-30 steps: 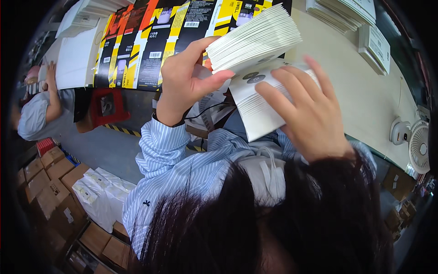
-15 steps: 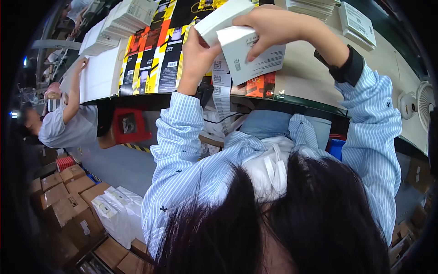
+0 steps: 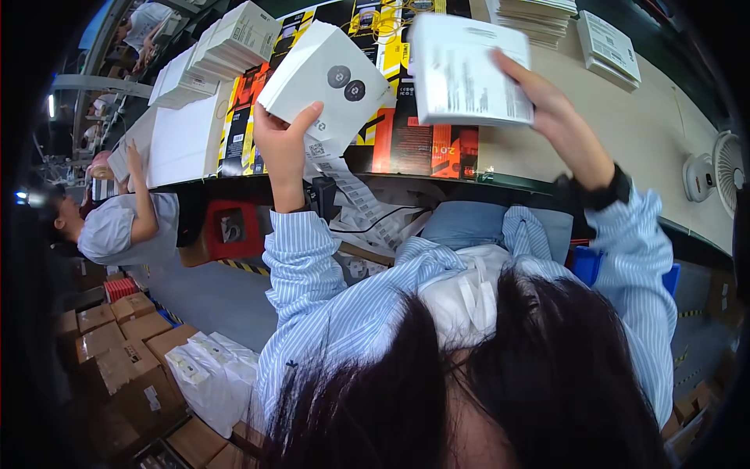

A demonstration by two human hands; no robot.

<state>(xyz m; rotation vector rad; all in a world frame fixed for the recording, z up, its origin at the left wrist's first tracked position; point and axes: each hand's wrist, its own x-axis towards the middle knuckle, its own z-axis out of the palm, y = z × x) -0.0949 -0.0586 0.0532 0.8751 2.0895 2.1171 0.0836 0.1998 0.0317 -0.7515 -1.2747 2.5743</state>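
Observation:
My left hand grips a thick stack of white cards with two dark round marks from below, held up over the table's near edge. My right hand holds a second white stack with printed text, lifted above the table and apart from the first. Under both stacks lie black, orange and yellow flat printed boxes on the beige table. A strip of white labels hangs down below the left stack.
More white stacks sit at the table's far left and top right. A small white fan stands at the right. A co-worker in a grey shirt works at the left. Brown cartons and white packs lie on the floor.
The two stacks, held close together before, have been pulled apart: the left one stays left, the right hand has carried its stack to the right.

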